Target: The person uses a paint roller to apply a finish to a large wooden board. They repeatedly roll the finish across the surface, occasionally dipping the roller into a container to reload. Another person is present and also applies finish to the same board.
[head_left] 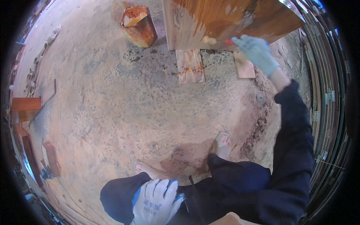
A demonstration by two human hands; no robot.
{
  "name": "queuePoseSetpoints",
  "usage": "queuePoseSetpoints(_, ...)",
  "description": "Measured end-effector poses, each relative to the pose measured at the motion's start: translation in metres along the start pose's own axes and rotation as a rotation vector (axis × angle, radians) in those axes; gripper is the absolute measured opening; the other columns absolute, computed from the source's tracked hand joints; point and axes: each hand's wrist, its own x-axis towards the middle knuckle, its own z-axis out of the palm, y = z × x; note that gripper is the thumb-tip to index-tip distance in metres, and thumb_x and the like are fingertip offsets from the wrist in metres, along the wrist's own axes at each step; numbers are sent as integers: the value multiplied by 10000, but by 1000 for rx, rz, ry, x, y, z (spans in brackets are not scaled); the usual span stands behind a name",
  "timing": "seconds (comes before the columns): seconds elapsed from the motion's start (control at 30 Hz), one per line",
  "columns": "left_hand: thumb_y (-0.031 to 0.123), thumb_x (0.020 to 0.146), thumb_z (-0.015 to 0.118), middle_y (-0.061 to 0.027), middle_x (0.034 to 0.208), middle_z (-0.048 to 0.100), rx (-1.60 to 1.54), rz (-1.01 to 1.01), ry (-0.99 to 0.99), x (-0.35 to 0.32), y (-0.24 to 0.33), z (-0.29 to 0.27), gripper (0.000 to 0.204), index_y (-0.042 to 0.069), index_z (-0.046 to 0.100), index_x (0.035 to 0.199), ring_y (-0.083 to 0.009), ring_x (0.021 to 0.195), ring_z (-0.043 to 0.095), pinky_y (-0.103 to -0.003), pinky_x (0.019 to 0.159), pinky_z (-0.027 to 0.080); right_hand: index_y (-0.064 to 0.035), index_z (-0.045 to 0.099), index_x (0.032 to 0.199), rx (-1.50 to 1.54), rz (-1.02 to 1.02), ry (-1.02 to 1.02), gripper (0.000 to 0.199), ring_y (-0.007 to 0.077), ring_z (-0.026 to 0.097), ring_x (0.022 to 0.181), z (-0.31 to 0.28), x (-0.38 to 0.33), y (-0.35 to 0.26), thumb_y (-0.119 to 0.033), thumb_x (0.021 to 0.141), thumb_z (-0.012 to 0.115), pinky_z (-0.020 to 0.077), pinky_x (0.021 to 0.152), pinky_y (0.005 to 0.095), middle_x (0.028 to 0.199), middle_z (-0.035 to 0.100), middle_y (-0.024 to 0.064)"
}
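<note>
My right hand (pixel 255 52), in a pale glove and a little blurred, is closed round a paintbrush (pixel 210 40) with light bristles and a red part by the fingers. The bristles are at the lower edge of a large wooden panel (pixel 240 22), where the wood is partly wet orange-brown and partly paler. My left hand (pixel 155 200), in a white and blue glove, lies over my left knee with its fingers spread and nothing seen in it.
Left of the panel stands a stained bucket (pixel 140 33). Two flat boards (pixel 190 67) stick out from under the panel's lower edge. Long stacked slats (pixel 318 93) line the right side. Wooden blocks (pixel 26 108) lie at the far left. My feet rest on the dusty floor.
</note>
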Motion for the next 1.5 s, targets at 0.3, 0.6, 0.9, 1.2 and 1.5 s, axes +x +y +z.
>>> queuePoseSetpoints(0.3, 279, 778, 689, -64, 1112, 571, -27, 4, -64, -8, -1, -1, 433, 107, 582, 1161, -258, 1050, 535, -390, 913, 427, -189, 582, 1233, 79, -26, 319, 339, 221, 610, 1039, -37, -29, 50, -280, 908, 550, 498, 888, 325, 1157, 632, 27)
queuePoseSetpoints(0.6, 280, 781, 684, -71, 1114, 563, -1, 16, -40, -3, -3, 2, 440, 95, 575, 1165, -261, 1053, 532, -393, 919, 423, -146, 588, 1192, 135, -243, 390, 319, 227, 646, 892, 7, 55, -28, -272, 902, 549, 529, 749, 348, 961, 648, 72)
queuePoseSetpoints(0.9, 264, 768, 682, -122, 1116, 544, -103, -2, -54, -17, -5, 0, 481, 45, 552, 1177, -304, 1074, 515, -421, 950, 417, -172, 624, 1167, 30, -118, 446, 323, 233, 650, 913, -82, 52, -9, -327, 887, 580, 524, 789, 348, 1016, 671, 64)
queuePoseSetpoints(1.2, 245, 777, 674, -130, 1102, 540, -109, 3, -44, -13, -9, -2, 455, 36, 553, 1163, -307, 1055, 522, -421, 948, 420, -159, 631, 1159, 276, -234, 447, 286, 207, 647, 866, -98, 91, -37, -197, 879, 588, 518, 771, 318, 1025, 669, 40)
queuePoseSetpoints(1.5, 288, 829, 601, -152, 1101, 534, -174, 53, -46, -18, -11, -4, 443, 33, 549, 1187, -336, 1054, 519, -438, 961, 415, -186, 653, 1080, 18, -150, 322, 277, 231, 638, 902, -133, 111, -66, -240, 810, 627, 508, 802, 368, 908, 662, 42)
